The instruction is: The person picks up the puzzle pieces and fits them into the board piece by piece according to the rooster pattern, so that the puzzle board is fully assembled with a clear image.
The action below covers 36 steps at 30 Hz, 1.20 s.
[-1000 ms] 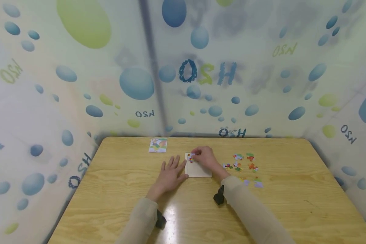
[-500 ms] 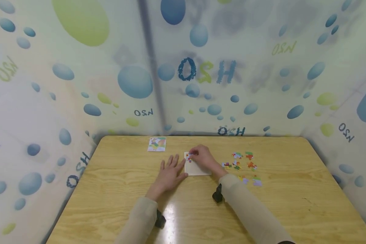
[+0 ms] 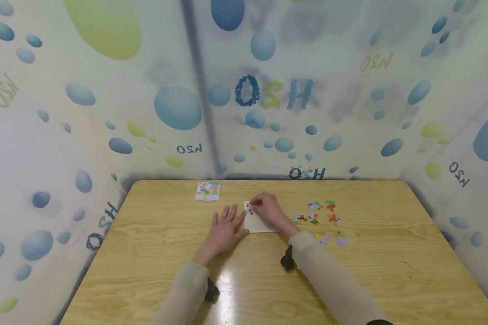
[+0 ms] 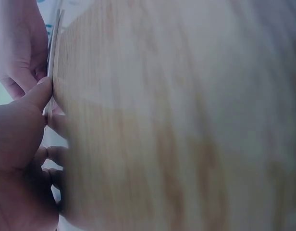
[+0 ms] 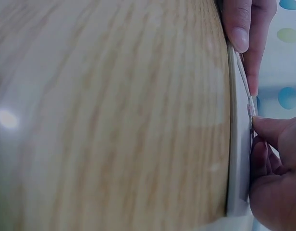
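Note:
A small white square puzzle tray [image 3: 263, 226] lies on the table before me. In its far left corner sits a colourful jigsaw piece [image 3: 249, 209], partly covered by my fingers. My right hand [image 3: 267, 210] reaches over the tray and pinches the piece between thumb and curled fingers; the right wrist view shows the thumb [image 5: 270, 127] at the tray's upper face. Spread on the table to the left, my left hand [image 3: 223, 231] has its thumb and index fingertip against the tray's edge. The left wrist view catches that thumb [image 4: 38, 94] touching the rim.
Several loose jigsaw pieces [image 3: 314, 219] lie in a loose group right of the tray. A square picture card [image 3: 207, 191] of a colourful bird rests at the back left. The wooden table [image 3: 390, 253] ends at a patterned curtain [image 3: 284, 117] behind and on both sides.
The head view has shifted slightly. My right fingertips have edged a little left toward the tray's corner, still on the piece. My left hand stays in place.

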Motion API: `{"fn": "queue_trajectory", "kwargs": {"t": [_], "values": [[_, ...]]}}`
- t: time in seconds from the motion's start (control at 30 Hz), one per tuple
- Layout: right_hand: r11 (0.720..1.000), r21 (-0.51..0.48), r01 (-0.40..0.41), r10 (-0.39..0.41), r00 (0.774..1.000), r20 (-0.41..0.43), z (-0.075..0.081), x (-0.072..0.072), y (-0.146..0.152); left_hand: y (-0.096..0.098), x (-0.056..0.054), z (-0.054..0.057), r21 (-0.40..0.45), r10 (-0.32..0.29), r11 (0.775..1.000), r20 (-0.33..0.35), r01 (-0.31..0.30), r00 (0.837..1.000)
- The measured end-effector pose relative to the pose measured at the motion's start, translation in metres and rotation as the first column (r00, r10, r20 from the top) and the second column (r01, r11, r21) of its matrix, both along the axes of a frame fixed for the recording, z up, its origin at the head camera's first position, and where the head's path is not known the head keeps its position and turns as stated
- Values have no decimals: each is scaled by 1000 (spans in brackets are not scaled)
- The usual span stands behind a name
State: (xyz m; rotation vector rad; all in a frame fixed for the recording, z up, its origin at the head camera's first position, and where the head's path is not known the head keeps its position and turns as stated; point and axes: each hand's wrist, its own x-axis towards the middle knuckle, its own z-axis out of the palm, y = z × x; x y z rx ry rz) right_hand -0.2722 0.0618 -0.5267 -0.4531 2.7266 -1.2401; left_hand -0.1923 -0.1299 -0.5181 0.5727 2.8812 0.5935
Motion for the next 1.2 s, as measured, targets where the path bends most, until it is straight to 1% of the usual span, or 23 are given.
{"fn": "queue_trajectory", "kwargs": {"t": [0.2,0.47,0.57,0.7,0.83,0.97,1.07,1.2], "values": [[1000,-3,25,-25,1000,9,-2,0,0,2,0,-1,21,-5,1000,14,5,1000],[998,-12,55,-55,998,23,-1,2,2,4,0,-2,2,2,1000,16,-2,1000],[997,-48,56,-55,998,33,-2,3,5,5,0,-1,4,1,1000,20,-1,1000],[990,-127,64,-60,998,36,-2,3,14,7,0,-1,7,-2,1000,24,2,1000],[979,-180,99,-99,995,8,3,5,31,7,-1,-3,9,-12,1000,21,12,1000],[971,-209,117,-118,993,6,11,11,58,5,-2,-3,1,-14,1000,23,14,1000],[972,-208,112,-117,993,-11,16,15,83,3,-2,-2,-5,-9,1000,24,9,1000],[975,-191,114,-129,989,-65,19,18,119,1,-2,-3,-8,-7,1000,20,7,1000]]}}
